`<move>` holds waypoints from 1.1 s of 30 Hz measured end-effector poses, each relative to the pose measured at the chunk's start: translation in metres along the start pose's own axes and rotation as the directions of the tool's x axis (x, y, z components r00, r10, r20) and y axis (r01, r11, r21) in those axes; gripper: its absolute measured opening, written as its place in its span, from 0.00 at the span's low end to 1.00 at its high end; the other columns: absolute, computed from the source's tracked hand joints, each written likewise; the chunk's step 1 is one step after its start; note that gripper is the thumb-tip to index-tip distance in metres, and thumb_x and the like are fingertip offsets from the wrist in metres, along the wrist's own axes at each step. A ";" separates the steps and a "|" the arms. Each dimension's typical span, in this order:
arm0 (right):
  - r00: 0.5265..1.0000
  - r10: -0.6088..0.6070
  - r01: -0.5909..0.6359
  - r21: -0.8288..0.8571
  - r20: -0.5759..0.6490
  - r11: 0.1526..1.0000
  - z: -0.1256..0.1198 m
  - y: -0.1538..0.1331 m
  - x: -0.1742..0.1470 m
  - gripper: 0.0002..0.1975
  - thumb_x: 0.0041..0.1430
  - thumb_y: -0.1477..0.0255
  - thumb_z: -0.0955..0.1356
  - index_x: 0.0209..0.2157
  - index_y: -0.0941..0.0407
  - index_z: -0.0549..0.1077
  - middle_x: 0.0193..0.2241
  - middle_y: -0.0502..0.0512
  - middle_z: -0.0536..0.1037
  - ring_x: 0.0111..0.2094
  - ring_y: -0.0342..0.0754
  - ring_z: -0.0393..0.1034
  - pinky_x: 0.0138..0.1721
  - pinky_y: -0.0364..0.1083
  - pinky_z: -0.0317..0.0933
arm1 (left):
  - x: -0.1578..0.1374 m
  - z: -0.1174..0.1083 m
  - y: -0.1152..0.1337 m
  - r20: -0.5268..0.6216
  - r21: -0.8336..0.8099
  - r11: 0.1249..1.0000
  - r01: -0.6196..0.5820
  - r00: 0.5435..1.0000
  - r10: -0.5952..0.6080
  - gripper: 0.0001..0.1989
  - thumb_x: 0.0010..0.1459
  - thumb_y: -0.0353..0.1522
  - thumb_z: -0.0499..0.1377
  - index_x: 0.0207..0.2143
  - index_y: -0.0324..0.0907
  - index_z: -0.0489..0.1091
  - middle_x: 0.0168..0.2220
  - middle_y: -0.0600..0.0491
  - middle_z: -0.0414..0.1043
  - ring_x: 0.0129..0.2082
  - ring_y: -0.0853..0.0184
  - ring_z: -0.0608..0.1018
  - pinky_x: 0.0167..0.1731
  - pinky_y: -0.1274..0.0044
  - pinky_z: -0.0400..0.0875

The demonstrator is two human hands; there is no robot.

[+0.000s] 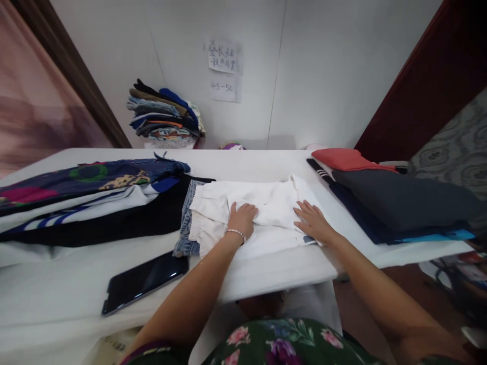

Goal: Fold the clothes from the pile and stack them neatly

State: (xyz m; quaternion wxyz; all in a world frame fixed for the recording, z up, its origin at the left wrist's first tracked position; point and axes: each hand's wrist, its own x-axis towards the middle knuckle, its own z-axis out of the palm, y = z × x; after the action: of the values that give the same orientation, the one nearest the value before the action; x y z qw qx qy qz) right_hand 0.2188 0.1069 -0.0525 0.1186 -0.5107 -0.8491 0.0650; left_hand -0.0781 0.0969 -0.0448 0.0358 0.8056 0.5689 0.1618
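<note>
White trousers with an elastic waist (272, 200) lie folded on the white table, their waistband toward the left. My left hand (242, 220), with a bracelet at the wrist, rests flat on the middle of the cloth, fingers spread. Near the right end of the same garment, my right hand (312, 221) lies palm down with its fingers apart. A bit of blue denim (186, 218) shows from under the waistband. Beneath my right palm a small dark patch is partly visible; I cannot tell what it is.
Several laid-out clothes (114, 197) are heaped on the left. A black phone (146, 281) lies near the front edge. More clothes (395, 197) are piled on the right. A tall folded stack (165, 114) stands behind the table, beside handwritten paper notes (224, 71) on the wall.
</note>
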 end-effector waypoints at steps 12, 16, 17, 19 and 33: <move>0.980 -0.185 0.183 -0.043 -0.069 0.982 -0.001 -0.036 0.010 0.31 0.60 0.60 0.64 0.63 0.50 0.55 0.64 0.59 0.55 0.65 0.57 0.45 0.62 0.63 0.38 | 0.000 -0.010 -0.004 -0.045 0.075 0.989 0.126 0.991 -0.123 0.27 0.47 0.22 0.53 0.50 0.47 0.70 0.60 0.48 0.61 0.64 0.56 0.56 0.60 0.49 0.38; 0.978 -0.187 0.192 0.043 -0.097 0.980 0.010 -0.027 0.016 0.26 0.61 0.70 0.61 0.61 0.49 0.59 0.61 0.56 0.61 0.63 0.52 0.52 0.62 0.60 0.43 | 0.002 -0.015 -0.009 -0.130 0.016 0.980 0.200 0.972 -0.196 0.26 0.46 0.20 0.51 0.47 0.45 0.72 0.61 0.48 0.60 0.64 0.54 0.55 0.59 0.52 0.50; 0.977 -0.187 0.195 0.073 -0.105 0.978 0.012 -0.025 0.016 0.25 0.61 0.72 0.60 0.60 0.48 0.60 0.61 0.55 0.62 0.62 0.51 0.53 0.62 0.60 0.44 | 0.002 -0.017 -0.010 -0.158 -0.005 0.979 0.202 0.967 -0.200 0.25 0.46 0.20 0.51 0.45 0.45 0.73 0.61 0.49 0.61 0.64 0.55 0.55 0.59 0.55 0.53; 0.976 -0.182 0.195 0.116 -0.117 0.974 0.013 -0.022 0.016 0.24 0.62 0.73 0.59 0.59 0.47 0.61 0.60 0.54 0.64 0.62 0.50 0.55 0.61 0.59 0.45 | 0.002 -0.021 -0.012 -0.229 -0.044 0.984 0.171 0.957 -0.176 0.24 0.46 0.19 0.51 0.43 0.44 0.74 0.60 0.52 0.62 0.64 0.57 0.56 0.58 0.60 0.59; 0.981 -0.144 0.175 0.274 -0.132 0.946 0.015 -0.018 0.014 0.23 0.63 0.69 0.59 0.59 0.46 0.61 0.59 0.50 0.65 0.62 0.48 0.55 0.63 0.59 0.43 | 0.018 -0.001 -0.035 -0.166 -0.886 0.425 0.184 0.729 -0.664 0.32 0.54 0.29 0.52 0.63 0.46 0.51 0.61 0.48 0.59 0.62 0.61 0.61 0.56 0.66 0.63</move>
State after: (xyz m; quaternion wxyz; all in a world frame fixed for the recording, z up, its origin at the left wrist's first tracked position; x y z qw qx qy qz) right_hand 0.1933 0.1114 -0.0613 0.2424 -0.4207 -0.8615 0.1483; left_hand -0.1043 0.1253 -0.0487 0.3017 0.4395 0.6034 0.5931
